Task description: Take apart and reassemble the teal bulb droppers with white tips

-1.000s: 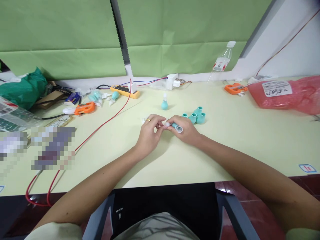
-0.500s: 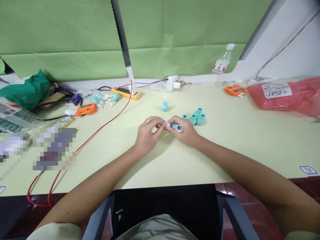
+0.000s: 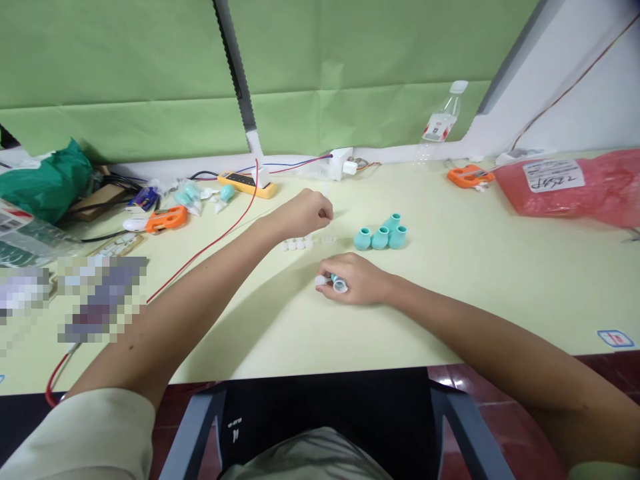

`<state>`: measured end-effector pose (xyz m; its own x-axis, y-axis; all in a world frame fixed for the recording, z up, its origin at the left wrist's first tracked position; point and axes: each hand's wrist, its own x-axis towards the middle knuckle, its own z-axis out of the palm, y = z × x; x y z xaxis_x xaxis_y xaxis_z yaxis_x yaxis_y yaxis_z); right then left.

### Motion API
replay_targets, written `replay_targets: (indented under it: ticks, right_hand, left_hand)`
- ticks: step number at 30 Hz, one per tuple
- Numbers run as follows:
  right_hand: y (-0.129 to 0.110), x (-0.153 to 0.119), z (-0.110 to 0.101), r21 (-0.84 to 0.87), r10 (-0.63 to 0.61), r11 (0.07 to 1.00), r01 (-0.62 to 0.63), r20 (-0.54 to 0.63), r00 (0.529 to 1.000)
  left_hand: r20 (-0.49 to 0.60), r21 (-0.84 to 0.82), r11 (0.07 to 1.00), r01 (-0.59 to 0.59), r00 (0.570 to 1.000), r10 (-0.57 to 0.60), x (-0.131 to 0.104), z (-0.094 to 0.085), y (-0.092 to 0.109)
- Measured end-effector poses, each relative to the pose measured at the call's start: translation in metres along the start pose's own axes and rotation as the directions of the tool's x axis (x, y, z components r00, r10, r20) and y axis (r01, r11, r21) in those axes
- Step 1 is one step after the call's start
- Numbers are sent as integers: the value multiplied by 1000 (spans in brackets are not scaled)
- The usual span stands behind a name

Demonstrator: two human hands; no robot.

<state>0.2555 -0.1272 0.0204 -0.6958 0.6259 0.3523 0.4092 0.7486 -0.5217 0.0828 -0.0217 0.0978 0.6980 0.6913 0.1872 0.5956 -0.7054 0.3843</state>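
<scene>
My left hand (image 3: 307, 213) is closed, reached out to where the small teal bulb with the clear tip stood; the fingers hide whatever they hold. Nearer to me, my right hand (image 3: 353, 279) is closed around a teal piece with a clear open end (image 3: 340, 285). A small white translucent piece (image 3: 321, 281) shows at its fingertips. Several teal bulbs (image 3: 380, 238) with open necks stand together to the right, beyond my right hand. Small white pieces (image 3: 297, 245) lie in a row below my left hand, with more clear bits (image 3: 329, 239) beside them.
A yellow multimeter (image 3: 247, 185), a white plug block (image 3: 341, 165) and a red cable (image 3: 220, 235) lie at the back and left. Orange tools (image 3: 167, 219) rest on both sides. A plastic bottle (image 3: 443, 123) and a red bag (image 3: 565, 190) are at the right.
My hands have parted. The left moved up and away to the small teal bulb's place, uncovering the white pieces. The right moved slightly nearer to me, still holding the teal piece.
</scene>
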Motion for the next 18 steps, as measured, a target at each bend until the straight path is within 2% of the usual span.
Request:
replay_targets:
  ticks: [6,11,14,18]
  right_hand:
    - [2,0,-2,-10,-4,1000,4,35,999]
    - [4,-1,-2,-21,-21,1000,22,36,999]
    - [3,-1,-2,-13,-21,1000,21,34,999]
    - [0,0,-4,-8,-3,1000,3,41,999]
  left_hand:
    - [199,53,999,2,980,-13,26,20,1]
    - [284,80,997,17,958,-39,34,31,6]
    - [335,93,995,28,940,-58,34,33,7]
    - [349,120,992,26,935,-67,33,32,11]
